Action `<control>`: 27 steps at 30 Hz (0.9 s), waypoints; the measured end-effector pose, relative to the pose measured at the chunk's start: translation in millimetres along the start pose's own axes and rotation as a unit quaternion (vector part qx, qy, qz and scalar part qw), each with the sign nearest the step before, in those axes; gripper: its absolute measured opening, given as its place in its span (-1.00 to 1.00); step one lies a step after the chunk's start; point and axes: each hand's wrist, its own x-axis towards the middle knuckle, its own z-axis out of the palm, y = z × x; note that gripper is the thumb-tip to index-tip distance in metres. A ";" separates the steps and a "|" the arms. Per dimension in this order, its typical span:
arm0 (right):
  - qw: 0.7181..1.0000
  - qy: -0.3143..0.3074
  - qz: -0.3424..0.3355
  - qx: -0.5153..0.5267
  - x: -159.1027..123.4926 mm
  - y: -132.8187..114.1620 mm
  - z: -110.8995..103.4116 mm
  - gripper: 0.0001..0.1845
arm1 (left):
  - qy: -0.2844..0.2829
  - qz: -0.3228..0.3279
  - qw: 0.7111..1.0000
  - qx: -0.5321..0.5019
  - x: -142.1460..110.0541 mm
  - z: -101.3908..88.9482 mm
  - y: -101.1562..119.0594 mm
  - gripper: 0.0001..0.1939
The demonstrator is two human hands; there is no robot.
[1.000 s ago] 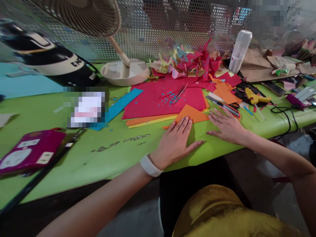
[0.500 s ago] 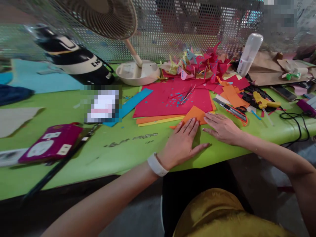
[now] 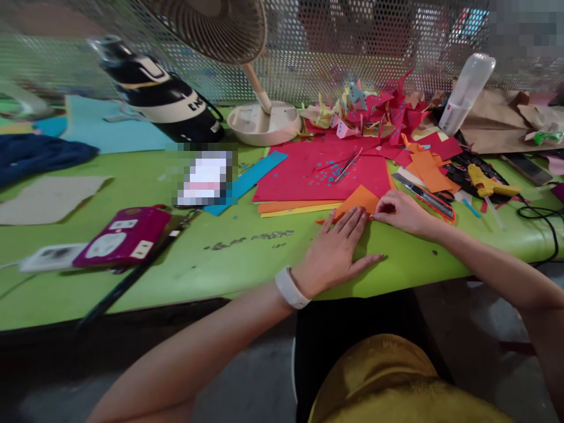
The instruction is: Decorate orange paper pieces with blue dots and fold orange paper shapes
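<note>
A folded piece of orange paper (image 3: 362, 198) lies at the near edge of the paper stack. My left hand (image 3: 337, 249) rests flat on its lower part, fingers spread and thumb pointing right. My right hand (image 3: 403, 214) has its thumb and fingertips pinched together at the right corner of that paper. Just behind are red sheets (image 3: 293, 176), with orange and yellow edges showing below them. Tweezers (image 3: 349, 164) and small blue paper dots lie on the red sheet. To the right of my right hand is an orange utility knife (image 3: 429, 202).
Folded paper pieces (image 3: 388, 111) are heaped at the back beside a fan base (image 3: 264, 126). A yellow glue gun (image 3: 487, 183) and scissors lie right. On the left are a black bottle (image 3: 176, 111), a pixelated phone (image 3: 206, 176), a purple case (image 3: 126, 235) and a blue strip (image 3: 247, 182).
My right hand has gone from flat, extended fingers on the orange paper to a pinch at its right corner. My left hand stays pressed on it. The view has shifted slightly left.
</note>
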 end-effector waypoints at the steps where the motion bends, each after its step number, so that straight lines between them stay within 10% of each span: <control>1: 1.000 0.000 0.004 0.013 0.6 1.4 0.5 -0.86 | 0.003 -0.001 1.000 -0.012 0.5 -1.2 -1.7 -0.08; 12: 0.998 -0.001 0.006 0.055 2.5 6.3 1.5 -0.86 | -0.018 -0.065 0.983 -0.168 47.5 -23.1 -48.9 -0.79; 27: 1.000 0.002 0.020 0.024 2.3 3.6 1.6 -0.86 | -0.020 -0.116 0.975 -0.186 25.0 -33.6 -77.7 -0.66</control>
